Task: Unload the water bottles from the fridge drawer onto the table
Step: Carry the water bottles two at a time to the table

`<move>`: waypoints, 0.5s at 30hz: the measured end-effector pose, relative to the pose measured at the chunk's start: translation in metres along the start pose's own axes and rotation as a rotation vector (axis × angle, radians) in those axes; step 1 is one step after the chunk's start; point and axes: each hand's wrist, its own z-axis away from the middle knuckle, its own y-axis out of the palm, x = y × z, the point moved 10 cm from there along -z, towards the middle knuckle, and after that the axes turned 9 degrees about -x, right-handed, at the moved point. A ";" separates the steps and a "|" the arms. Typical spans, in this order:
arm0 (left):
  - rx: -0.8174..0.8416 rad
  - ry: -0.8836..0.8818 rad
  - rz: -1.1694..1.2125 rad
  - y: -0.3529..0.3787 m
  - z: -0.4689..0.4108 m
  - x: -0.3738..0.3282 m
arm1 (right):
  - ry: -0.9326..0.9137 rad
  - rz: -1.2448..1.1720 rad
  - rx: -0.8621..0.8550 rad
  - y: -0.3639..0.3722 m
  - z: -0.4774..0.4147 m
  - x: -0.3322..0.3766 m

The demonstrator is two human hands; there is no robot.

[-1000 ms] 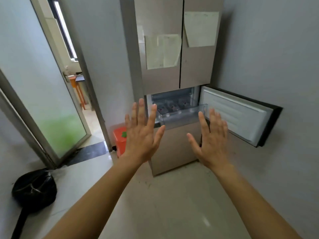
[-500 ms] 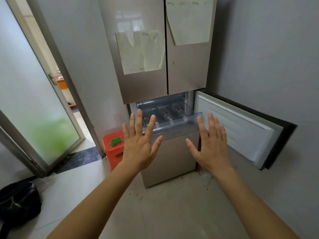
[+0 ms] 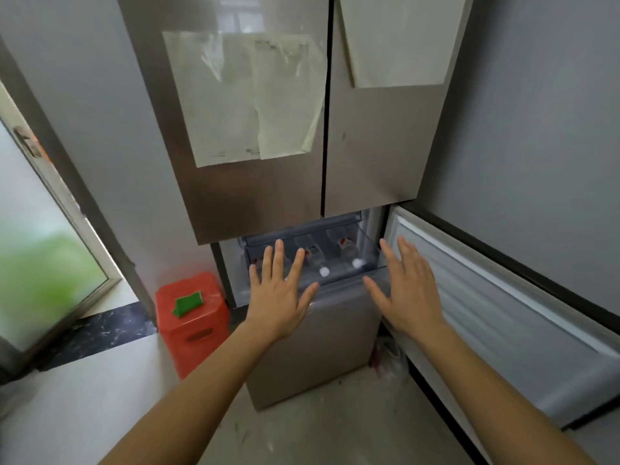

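Clear plastic drawer (image 3: 342, 278): one, pulled out below the fridge's (image 3: 268, 196) two shut upper doors.
Water bottles (image 3: 350, 255): two counted by white caps, lying inside, caps at the drawer's front edge.
Around: one red stool (image 3: 193, 327) left of the fridge; lower door (image 3: 503, 313) swung open on the right.
Left hand (image 3: 278, 298): fingers spread, empty, covering the drawer's front-left corner.
Right hand (image 3: 407, 295): spread, empty, at its front-right corner; bottles between both hands.

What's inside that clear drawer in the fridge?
Water bottles lie on their sides in the clear drawer, white caps facing out; two show plainly. The left hand covers the drawer's left part, so more may hide there.
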 end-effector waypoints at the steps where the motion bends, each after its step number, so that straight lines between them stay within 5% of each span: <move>1: 0.048 0.001 0.004 0.014 -0.011 0.001 | 0.027 -0.005 0.043 0.016 -0.005 -0.006; 7: 0.308 0.008 0.023 0.101 -0.063 -0.002 | 0.037 0.066 0.359 0.109 -0.028 -0.044; 15: 0.434 -0.119 0.183 0.188 -0.125 -0.003 | 0.015 0.009 0.527 0.220 -0.104 -0.094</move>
